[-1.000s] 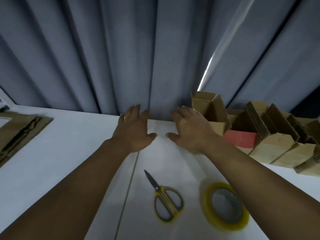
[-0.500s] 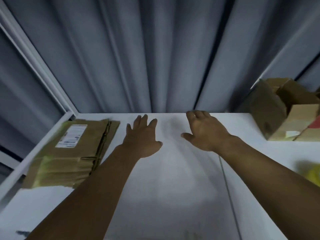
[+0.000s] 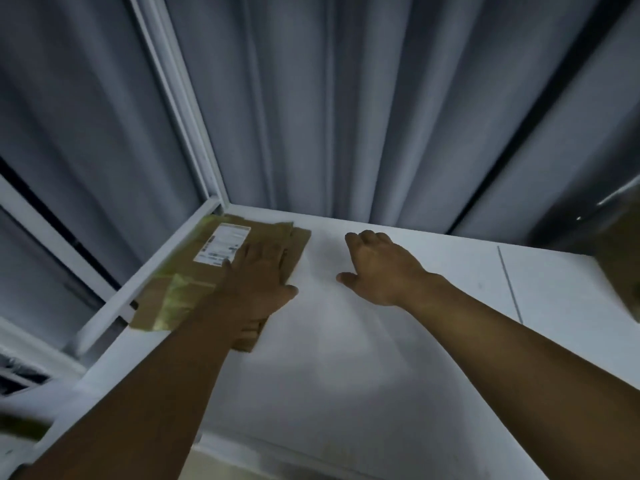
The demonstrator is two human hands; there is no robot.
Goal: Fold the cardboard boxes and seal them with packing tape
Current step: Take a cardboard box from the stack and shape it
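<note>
The stack of flattened cardboard boxes is touched by the flat left hand; nothing is held by the loosely curled right hand, kept apart over the white surface.

A big white table fills the middle. A thin dark line runs across its top on the right side. Behind the table hangs a long grey curtain with many deep folds. A white post goes up from the table's far left corner. Low on the left is a blurry green thing, too smeared to tell what it is.
</note>
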